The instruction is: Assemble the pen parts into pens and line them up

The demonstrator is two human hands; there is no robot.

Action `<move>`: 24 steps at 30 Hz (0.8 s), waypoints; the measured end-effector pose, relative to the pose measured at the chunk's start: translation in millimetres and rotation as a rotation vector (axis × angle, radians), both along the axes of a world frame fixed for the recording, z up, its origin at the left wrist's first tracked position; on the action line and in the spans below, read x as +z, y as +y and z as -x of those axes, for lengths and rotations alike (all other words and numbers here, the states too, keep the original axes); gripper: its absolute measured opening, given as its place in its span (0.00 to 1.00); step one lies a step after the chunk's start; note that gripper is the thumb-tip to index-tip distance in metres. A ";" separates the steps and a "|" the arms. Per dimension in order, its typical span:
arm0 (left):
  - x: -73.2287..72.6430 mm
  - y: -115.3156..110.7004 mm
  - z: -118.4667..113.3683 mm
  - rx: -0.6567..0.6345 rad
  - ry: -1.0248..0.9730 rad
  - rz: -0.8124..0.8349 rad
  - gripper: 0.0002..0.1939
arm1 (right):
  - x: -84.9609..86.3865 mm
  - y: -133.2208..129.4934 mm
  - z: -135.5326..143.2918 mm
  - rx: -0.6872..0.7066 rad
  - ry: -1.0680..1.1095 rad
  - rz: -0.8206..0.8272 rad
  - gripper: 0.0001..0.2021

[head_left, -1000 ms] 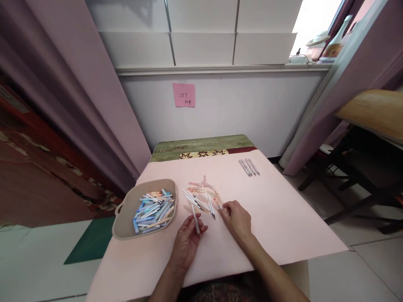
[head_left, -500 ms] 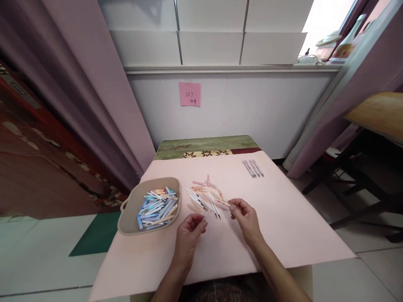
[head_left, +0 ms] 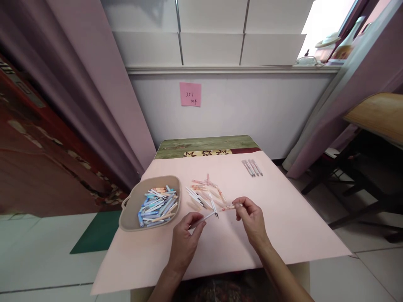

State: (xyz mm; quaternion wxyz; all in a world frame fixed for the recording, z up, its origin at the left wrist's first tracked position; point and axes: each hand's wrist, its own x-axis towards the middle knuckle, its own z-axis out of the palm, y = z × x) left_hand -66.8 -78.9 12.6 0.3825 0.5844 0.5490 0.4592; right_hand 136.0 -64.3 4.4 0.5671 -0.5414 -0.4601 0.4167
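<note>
My left hand [head_left: 186, 235] pinches a slim white pen refill [head_left: 206, 218] between thumb and fingers, slanting up to the right. Held in my right hand [head_left: 250, 216] is a clear pen barrel [head_left: 227, 207] with a reddish-orange print, pointing left toward the refill. The two lie close together, and I cannot tell whether they touch. Just beyond my hands lies a loose pile: white refills with dark tips [head_left: 197, 197], printed barrels [head_left: 199, 188], pinkish caps or tubes [head_left: 208, 180] and pale peach parts [head_left: 195, 205].
A beige basket [head_left: 127, 218] at the left holds many blue, white and peach pen parts. Several assembled-looking pens [head_left: 252, 167] lie side by side at the back right of the pink-covered table [head_left: 283, 226]. A pink note [head_left: 190, 94] is on the wall. A wooden stool or chair stands right.
The refill in my left hand now shows longer and lies flatter, pointing right. My right hand has shifted slightly right, with the printed barrel now apart from the pile.
</note>
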 end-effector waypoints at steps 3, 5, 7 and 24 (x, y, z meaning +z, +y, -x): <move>1.5 -1.3 -1.2 0.006 -0.021 -0.008 0.07 | -0.8 -1.3 1.8 0.023 -0.009 0.008 0.10; 2.5 -2.3 -1.8 0.005 -0.027 -0.024 0.06 | -1.9 -1.8 2.7 0.029 -0.013 0.013 0.11; 3.0 -3.0 -2.0 -0.004 -0.017 -0.041 0.06 | -3.3 -1.8 2.4 0.030 -0.014 0.012 0.11; 3.5 -4.0 -7.4 -0.070 0.026 -0.074 0.05 | -5.3 -4.4 7.8 0.196 0.024 0.066 0.15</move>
